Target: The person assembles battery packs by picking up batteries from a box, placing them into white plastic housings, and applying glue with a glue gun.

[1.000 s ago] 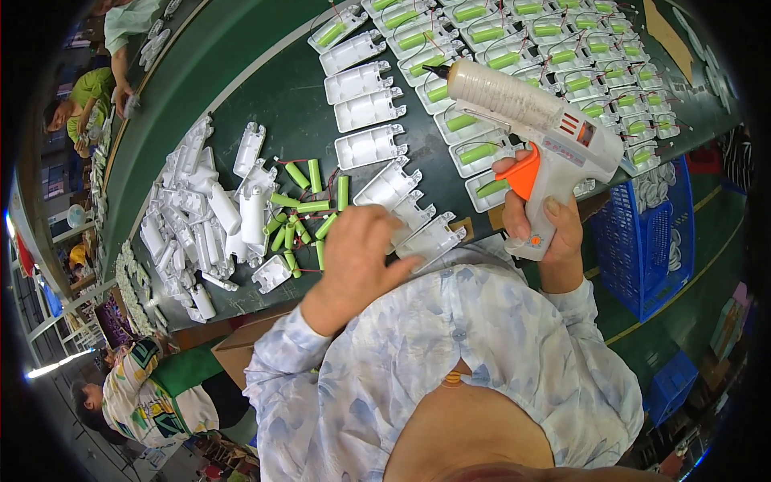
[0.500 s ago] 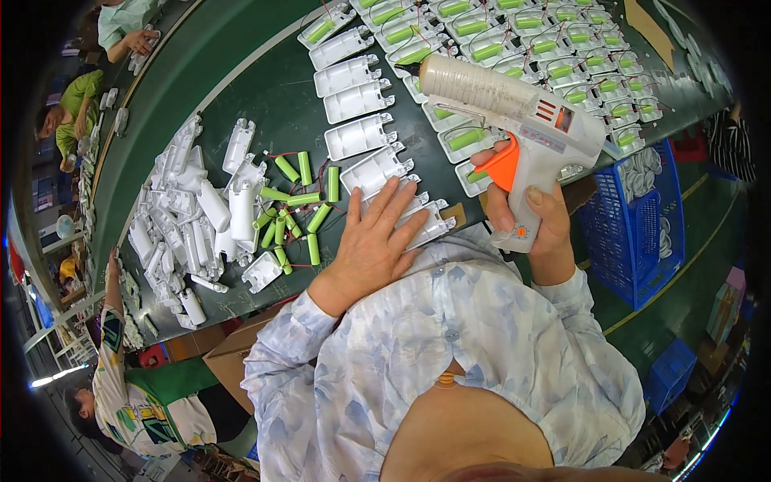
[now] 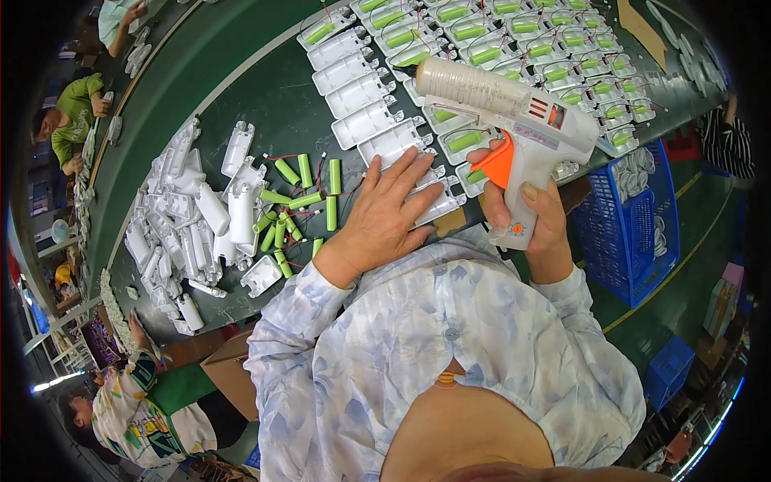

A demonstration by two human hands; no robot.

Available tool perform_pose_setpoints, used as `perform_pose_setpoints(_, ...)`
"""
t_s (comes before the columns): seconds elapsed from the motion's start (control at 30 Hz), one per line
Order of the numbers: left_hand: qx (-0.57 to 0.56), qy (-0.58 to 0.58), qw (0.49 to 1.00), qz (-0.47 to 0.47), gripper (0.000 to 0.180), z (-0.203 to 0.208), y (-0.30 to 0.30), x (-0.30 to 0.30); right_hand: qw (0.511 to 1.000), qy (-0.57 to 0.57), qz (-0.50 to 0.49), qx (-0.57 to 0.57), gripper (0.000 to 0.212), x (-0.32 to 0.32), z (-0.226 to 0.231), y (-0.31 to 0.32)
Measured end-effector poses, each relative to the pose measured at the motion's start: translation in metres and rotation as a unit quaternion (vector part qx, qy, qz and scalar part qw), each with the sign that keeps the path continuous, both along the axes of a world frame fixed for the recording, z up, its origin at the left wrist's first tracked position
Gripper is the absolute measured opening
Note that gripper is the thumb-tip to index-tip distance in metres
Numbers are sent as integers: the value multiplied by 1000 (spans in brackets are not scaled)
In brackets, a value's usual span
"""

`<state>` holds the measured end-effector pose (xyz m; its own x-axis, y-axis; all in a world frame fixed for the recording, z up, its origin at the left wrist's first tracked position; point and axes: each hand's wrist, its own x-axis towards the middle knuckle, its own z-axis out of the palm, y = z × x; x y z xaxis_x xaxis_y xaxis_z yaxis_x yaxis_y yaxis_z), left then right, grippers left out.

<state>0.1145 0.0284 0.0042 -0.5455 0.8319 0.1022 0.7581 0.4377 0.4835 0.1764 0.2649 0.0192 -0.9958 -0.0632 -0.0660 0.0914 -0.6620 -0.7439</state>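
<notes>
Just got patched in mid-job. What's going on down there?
The person's right hand grips a white glue gun, its dark nozzle pointing left over the table. The left hand is spread over the near end of a column of white casings. Left of that hand lie loose green cylinders with wires, then a heap of white parts. Beyond the gun, rows of filled casings each hold a green cylinder.

Dark green workbench (image 3: pixel 269 108): heap of white plastic housings (image 3: pixel 213 210) left, loose green cylindrical cells (image 3: pixel 304 170) beside it, column of open white half-shells (image 3: pixel 355 95), rows of cell-fitted half-shells (image 3: pixel 540 51). Far right: tan sheet (image 3: pixel 642 34), blurry pale strips (image 3: pixel 688 54), probably plastic.
</notes>
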Motion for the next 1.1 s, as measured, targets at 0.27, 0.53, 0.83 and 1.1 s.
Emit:
perform_pose_setpoints(0.27, 192, 7, 928, 320, 69, -5, -7, -25, 1000, 7, 5, -25, 66, 1, -4, 1)
perform_pose_setpoints(0.53, 250, -138, 876, 389, 87, -24, 20, -69, 999, 15, 9, -42, 66, 3, -4, 2)
perform_pose_setpoints(0.83, 283, -116, 839, 450, 81, -31, 18, -111, 999, 11, -1, -30, 66, 6, -2, 8)
perform_pose_setpoints(1.1, 331, -169, 817, 440, 79, -16, 27, -104, 997, 22, 9, -72, 71, 4, 5, 7)
